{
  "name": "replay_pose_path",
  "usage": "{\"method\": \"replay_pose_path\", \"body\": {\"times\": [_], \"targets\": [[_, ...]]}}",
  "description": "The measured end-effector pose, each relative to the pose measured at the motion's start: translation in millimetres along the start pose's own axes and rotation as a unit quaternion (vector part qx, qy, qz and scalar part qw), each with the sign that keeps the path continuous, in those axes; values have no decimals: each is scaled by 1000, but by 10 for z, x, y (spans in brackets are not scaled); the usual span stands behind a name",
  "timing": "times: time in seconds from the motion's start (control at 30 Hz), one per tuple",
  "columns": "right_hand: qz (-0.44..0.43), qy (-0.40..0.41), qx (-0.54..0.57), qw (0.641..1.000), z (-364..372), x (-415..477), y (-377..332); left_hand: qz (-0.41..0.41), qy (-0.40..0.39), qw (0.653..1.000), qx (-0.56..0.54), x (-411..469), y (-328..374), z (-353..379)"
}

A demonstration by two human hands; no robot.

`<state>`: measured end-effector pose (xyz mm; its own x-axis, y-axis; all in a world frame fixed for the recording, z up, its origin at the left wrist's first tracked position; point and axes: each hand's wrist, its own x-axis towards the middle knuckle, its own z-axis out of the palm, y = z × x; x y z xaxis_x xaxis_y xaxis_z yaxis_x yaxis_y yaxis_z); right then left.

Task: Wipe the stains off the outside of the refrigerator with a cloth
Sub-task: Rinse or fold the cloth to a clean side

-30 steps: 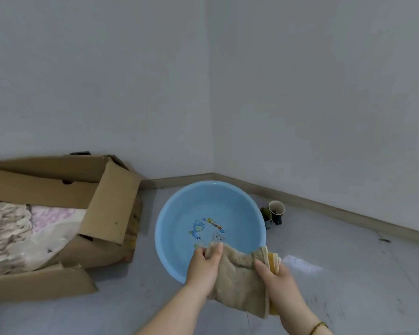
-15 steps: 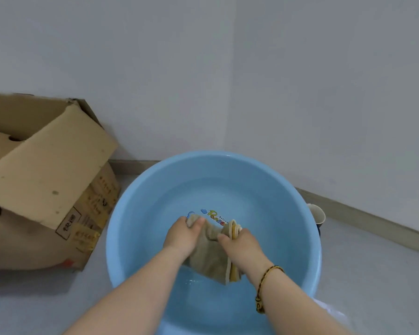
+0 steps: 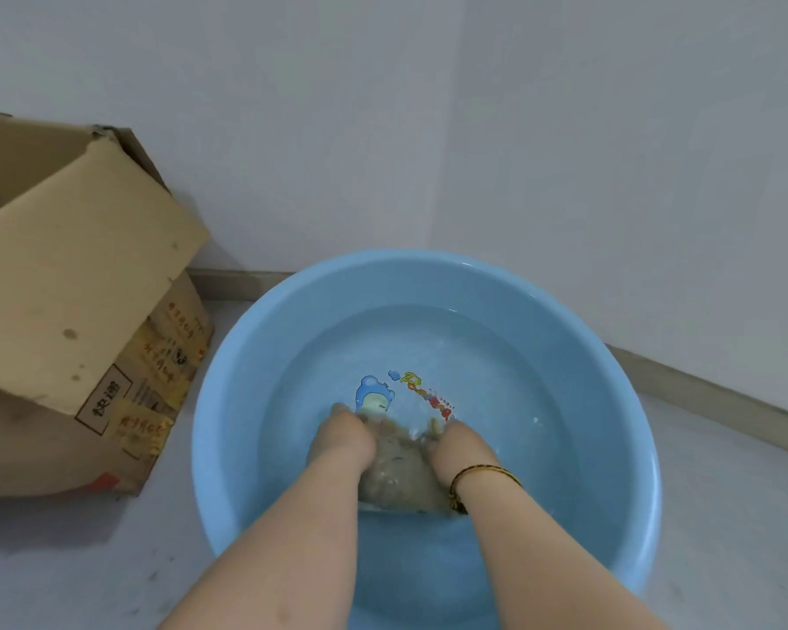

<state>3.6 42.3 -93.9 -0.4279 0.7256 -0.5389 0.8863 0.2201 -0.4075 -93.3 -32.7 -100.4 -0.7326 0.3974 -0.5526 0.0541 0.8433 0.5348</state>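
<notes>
**Cloth held under water in the blue basin**

Both hands are down in the water of the blue basin (image 3: pixel 228 429), which sits on the floor (image 3: pixel 87 570) in a wall corner. The left hand (image 3: pixel 344 436) and right hand (image 3: pixel 458 447) each have their grip closed on the brownish cloth (image 3: pixel 399 477), apparently bunched between them, though ripples blur it. A cardboard box (image 3: pixel 78 284) stands just beside the basin.

A pale grey floor (image 3: pixel 87 579) met white walls. On it sat a blue basin (image 3: pixel 628 429). A cardboard box (image 3: pixel 78 311) stood just left.
</notes>
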Motion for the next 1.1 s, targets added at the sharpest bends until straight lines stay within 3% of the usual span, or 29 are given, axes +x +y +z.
{"method": "replay_pose_path", "body": {"times": [0.13, 0.2, 0.33, 0.53, 0.67, 0.83, 0.93, 1.03, 1.1], "targets": [[-3, 10, 273, 962, -195, -209, -86, -27, -44, 956, -290, -141, 160, -71], [-43, 57, 342, 937, -259, -345, -154, -13, -25, 937, -348, -194, 271, -108], [-126, 126, 313, 933, -240, -579, -370, 55, 26, 948, -314, -417, 492, -202], [-87, 138, 355, 921, -314, -539, -424, 161, 70, 946, -273, -735, 547, -225], [-138, 170, 311, 925, -154, -761, -429, 130, 74, 935, -322, -669, 490, -310], [-116, 181, 339, 916, -386, -596, -425, 176, 58, 927, -325, -893, 537, -281], [-147, 198, 314, 917, -283, -826, -439, 149, 52, 921, -356, -792, 530, -346], [-157, 195, 253, 934, -272, -866, -419, 99, -8, 909, -404, -835, 471, -328], [-123, 186, 249, 942, -370, -760, -368, 112, -32, 916, -383, -919, 452, -241]]}}
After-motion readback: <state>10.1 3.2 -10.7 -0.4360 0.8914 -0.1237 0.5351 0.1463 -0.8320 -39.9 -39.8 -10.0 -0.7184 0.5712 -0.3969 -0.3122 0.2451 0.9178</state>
